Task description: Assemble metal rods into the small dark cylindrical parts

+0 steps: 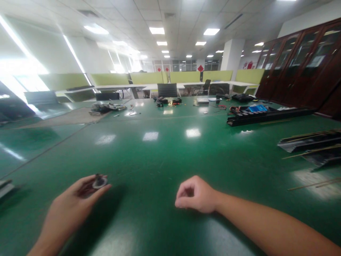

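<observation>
My left hand [76,201] is closed around a small round part [99,182], dark on top with a pale ring, pinched between thumb and fingers above the green tabletop [149,167]. What kind of part it is does not show clearly. To the right, my right hand [197,195] hovers low over or rests on the table, its fingers curled in towards the thumb. Whether anything small sits between those fingertips is hidden from me.
Black metal channels [269,115] and thin brass-coloured rods [311,151] lie at the right. Along the far edge are tools and cables [166,102], a blue packet [258,108] and a cluttered pile [105,107] beside a brown sheet [64,117]. A grey object [5,187] lies at the left edge.
</observation>
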The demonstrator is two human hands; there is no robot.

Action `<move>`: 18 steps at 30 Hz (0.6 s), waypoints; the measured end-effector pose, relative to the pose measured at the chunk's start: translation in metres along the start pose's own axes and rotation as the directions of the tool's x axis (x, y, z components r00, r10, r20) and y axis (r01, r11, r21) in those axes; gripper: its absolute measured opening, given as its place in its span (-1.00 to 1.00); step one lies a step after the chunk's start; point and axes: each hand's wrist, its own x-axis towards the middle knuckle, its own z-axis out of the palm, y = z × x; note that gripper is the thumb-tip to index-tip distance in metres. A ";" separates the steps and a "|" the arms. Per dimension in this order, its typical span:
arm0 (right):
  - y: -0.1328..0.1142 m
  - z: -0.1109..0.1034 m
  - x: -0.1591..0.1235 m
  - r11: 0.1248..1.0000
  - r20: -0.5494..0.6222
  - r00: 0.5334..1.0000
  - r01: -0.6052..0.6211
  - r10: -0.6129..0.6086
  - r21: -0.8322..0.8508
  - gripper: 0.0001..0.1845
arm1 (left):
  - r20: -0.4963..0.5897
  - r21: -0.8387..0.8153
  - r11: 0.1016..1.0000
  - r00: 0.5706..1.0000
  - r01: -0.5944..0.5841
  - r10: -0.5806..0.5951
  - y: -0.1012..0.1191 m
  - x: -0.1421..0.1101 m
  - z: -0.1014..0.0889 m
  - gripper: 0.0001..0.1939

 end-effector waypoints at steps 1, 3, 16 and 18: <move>0.001 -0.002 -0.001 0.997 -0.074 0.997 0.033 -0.038 -0.072 -0.71 | 0.063 -0.049 0.999 0.998 -0.012 0.015 0.009 0.000 0.010 -0.52; 0.002 -0.006 -0.001 0.975 -0.178 0.977 0.083 -0.120 -0.205 -0.68 | 0.126 -0.168 0.977 0.980 -0.134 0.156 0.036 -0.004 0.031 -0.55; 0.013 -0.006 0.010 0.964 -0.488 0.863 -0.005 -0.129 -0.264 -0.58 | 0.288 -0.520 0.791 0.805 -0.323 0.518 0.122 -0.007 0.112 -0.72; 0.014 -0.005 0.012 0.954 -0.480 0.868 -0.025 -0.127 -0.298 -0.49 | 0.302 -0.525 0.812 0.837 -0.254 0.457 0.114 -0.007 0.117 -0.66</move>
